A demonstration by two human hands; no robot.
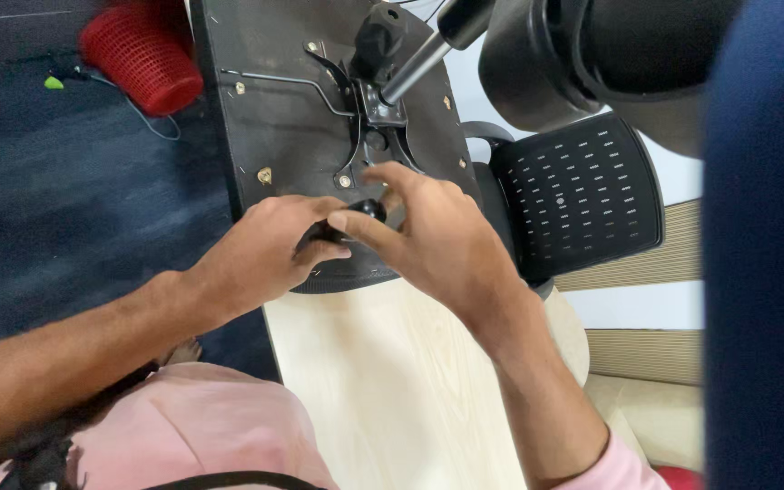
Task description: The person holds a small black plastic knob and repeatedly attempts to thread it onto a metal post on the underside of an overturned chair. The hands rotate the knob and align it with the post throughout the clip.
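A: Start with the biggest piece. Where does the chair stand?

B: The office chair seat (283, 118) lies upside down, its black underside facing up, resting on the pale wooden worktop (392, 381) and overhanging its far edge. The mesh backrest (578, 186) hangs off to the right. The metal mechanism plate (376, 127) sits on the underside with the gas column (415, 65) already seated in it, and the wheeled base (583, 54) looms close to the camera.

A: So the main parts look joined?

B: I judge so. The bent lever rod (301, 83) is in place too. What seems left is the fastening near the front edge.

A: And the hands?

B: The left hand (260, 254) is clenched around a small black handle (338, 227), probably a knob or tool; its tip is hidden. The right hand (437, 240) pinches the same handle at its top with thumb and forefinger, the other fingers spread loose.

A: Anything smaller?

B: 1 red basket (142, 54) on the dark floor (65, 200), well apart.
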